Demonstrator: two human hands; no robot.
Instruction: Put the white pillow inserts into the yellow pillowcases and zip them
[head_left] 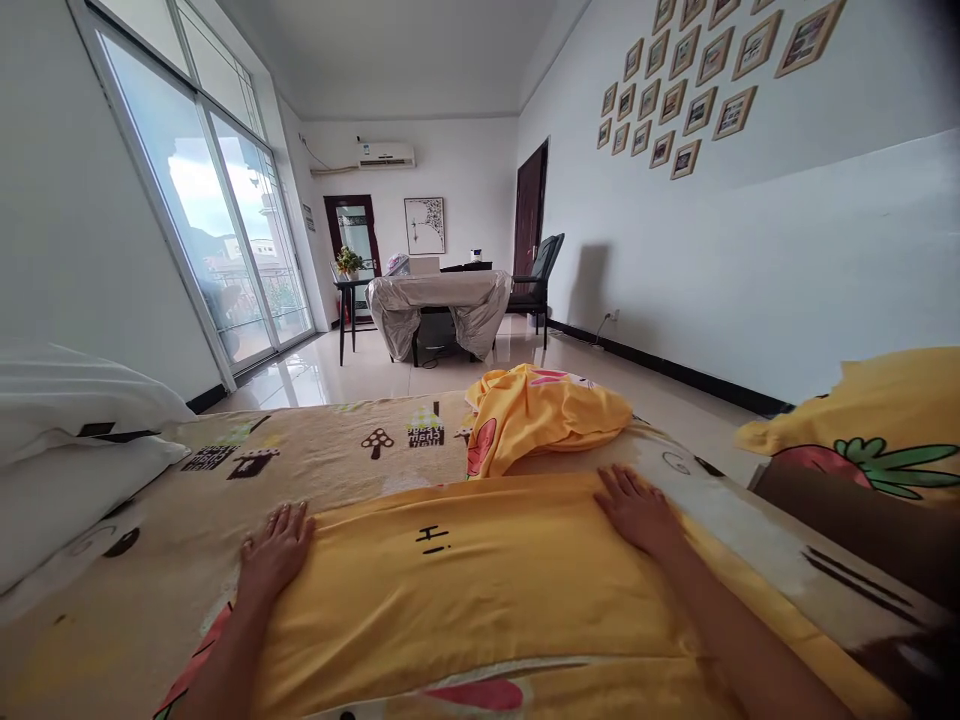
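Note:
A yellow cloth (480,580) with "Hi" printed on it lies spread out and folded over in front of me; it looks like a pillowcase, though I cannot tell for sure. My left hand (277,545) rests flat at its left edge, fingers stretched forward. On its far right corner my right hand (637,508) presses down, palm flat and fingers slightly spread. Just beyond lies a crumpled yellow cloth (555,415) with pink print. Under everything is a beige patterned blanket (315,470) on the bed.
White pillows (82,450) lie at the left. To the right, another yellow cloth (847,420) with a radish print hangs over a brown box-like thing (840,520). Past the bed's far edge stand a covered table (442,290) and a black chair (538,280).

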